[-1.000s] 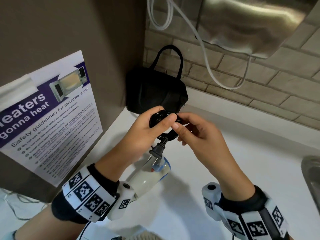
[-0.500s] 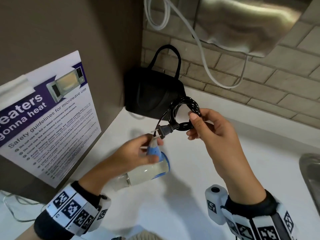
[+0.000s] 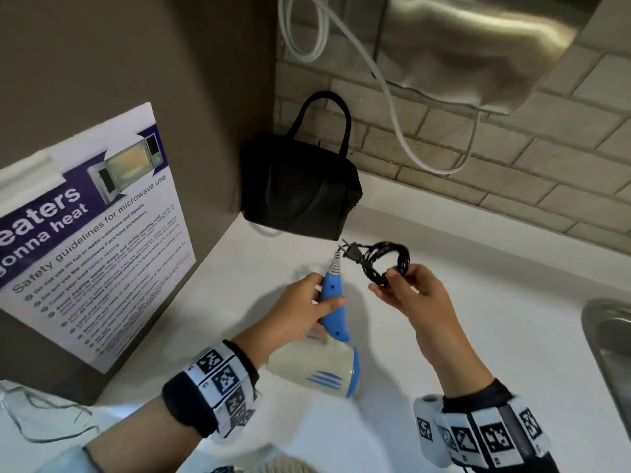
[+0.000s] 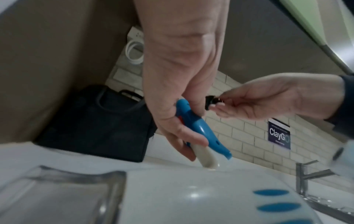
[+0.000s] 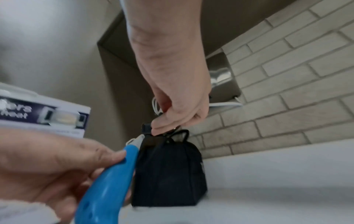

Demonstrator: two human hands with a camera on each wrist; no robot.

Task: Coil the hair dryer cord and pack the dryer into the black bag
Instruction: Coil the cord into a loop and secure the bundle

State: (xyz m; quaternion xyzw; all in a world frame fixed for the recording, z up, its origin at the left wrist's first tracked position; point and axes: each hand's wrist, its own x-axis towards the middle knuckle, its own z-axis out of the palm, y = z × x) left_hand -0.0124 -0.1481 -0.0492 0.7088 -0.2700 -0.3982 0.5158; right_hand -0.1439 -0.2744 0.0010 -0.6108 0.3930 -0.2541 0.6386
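Note:
The hair dryer (image 3: 321,367) is cream with a blue handle (image 3: 333,302) and hangs just above the white counter. My left hand (image 3: 304,315) grips that handle (image 4: 199,130) (image 5: 107,181). To its right, my right hand (image 3: 406,295) pinches the coiled black cord (image 3: 384,264), whose plug (image 3: 351,252) sticks out to the left. The black bag (image 3: 300,189) with a loop handle stands in the back corner against the brick wall, beyond both hands (image 4: 95,124) (image 5: 168,172). I cannot tell whether its top is open.
A brown cabinet side with a microwave safety poster (image 3: 85,233) runs along the left. A steel dispenser (image 3: 478,46) and a white cable (image 3: 392,97) hang on the brick wall above. A steel sink (image 3: 611,343) sits at the right edge, with a tap (image 4: 306,175).
My left hand let go of the coil and took the dryer's blue handle, lifting it upright. My right hand kept the coiled cord and moved it right and down.

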